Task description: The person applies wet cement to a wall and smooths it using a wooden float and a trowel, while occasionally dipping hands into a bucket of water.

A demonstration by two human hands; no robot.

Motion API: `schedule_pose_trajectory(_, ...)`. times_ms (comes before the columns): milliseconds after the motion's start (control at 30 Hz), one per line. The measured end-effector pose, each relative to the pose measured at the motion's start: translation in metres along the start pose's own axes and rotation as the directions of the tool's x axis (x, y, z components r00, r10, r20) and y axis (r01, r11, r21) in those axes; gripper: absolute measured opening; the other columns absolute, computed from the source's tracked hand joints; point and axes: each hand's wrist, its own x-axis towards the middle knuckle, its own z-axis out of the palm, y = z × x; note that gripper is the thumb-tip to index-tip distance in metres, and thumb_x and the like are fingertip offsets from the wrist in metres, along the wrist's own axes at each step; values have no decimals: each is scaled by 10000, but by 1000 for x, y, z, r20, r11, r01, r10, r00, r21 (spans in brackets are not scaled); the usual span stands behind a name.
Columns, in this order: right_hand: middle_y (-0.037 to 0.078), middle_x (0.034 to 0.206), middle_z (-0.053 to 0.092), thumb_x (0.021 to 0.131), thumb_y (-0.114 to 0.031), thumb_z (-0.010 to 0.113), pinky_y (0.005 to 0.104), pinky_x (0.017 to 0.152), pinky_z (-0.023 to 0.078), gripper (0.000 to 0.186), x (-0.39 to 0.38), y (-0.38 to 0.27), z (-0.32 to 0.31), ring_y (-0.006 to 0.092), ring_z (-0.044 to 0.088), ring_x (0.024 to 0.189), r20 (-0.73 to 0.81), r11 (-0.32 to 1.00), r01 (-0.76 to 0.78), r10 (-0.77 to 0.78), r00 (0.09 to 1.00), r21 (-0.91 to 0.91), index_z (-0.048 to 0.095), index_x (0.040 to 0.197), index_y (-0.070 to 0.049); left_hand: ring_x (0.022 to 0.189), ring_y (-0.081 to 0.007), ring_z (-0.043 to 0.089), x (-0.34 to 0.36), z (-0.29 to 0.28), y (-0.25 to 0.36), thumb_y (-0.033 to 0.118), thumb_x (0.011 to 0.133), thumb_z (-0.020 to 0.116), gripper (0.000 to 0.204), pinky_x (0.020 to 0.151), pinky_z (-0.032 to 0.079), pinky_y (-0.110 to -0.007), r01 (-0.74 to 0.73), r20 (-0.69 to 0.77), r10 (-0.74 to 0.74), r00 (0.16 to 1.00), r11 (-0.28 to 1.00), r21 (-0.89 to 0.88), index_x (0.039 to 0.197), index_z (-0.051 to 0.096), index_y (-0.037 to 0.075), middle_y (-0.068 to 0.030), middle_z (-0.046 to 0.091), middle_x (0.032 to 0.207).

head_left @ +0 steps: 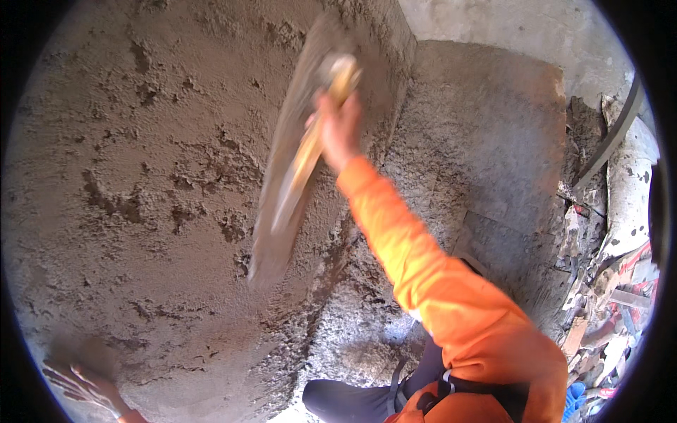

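My right hand [340,128] is wrapped round the yellowish wooden handle of a long plastering float [269,247]. The float lies slantwise against the rough, grey-brown plastered wall [169,162], its upper end leaning right. Motion blurs both the hand and the tool. Down at the lower left, my left hand [86,386] is open, with fingers spread and nothing in them. It is close to the wall, beside a dark shadow; whether it touches the plaster I cannot tell. Pits and ragged lumps mark the plaster left of the float.
A grey plastered surface [486,134] adjoins the wall at a corner on the right. Farther right are a curved dark strip [615,137], a spotted white sack [627,190] and heaped scraps [606,331]. Splattered mortar [367,317] covers the ground near my leg.
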Motion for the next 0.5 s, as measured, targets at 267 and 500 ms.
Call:
schedule_pose_trajectory(267,41,736,502,881,-175,501,296,456,507,215,-112,82,-69,130,532,567,-341,890,-374,447,827,260,414,1055,-83,1369,-279,162,2,3,11,606,891,111,693,1084,141,-527,-17,-13,17,1000,1000,-21,1435,166,180,-85,158,1488)
schedule_pose_trajectory(500,67,713,489,877,-197,505,304,440,498,226,-36,14,21,169,527,514,-112,992,-8,23,993,129,412,1019,-48,1357,-292,191,-5,-5,-4,572,907,134,674,1082,160,-513,-53,-4,53,999,998,-21,1424,192,142,-109,190,1473)
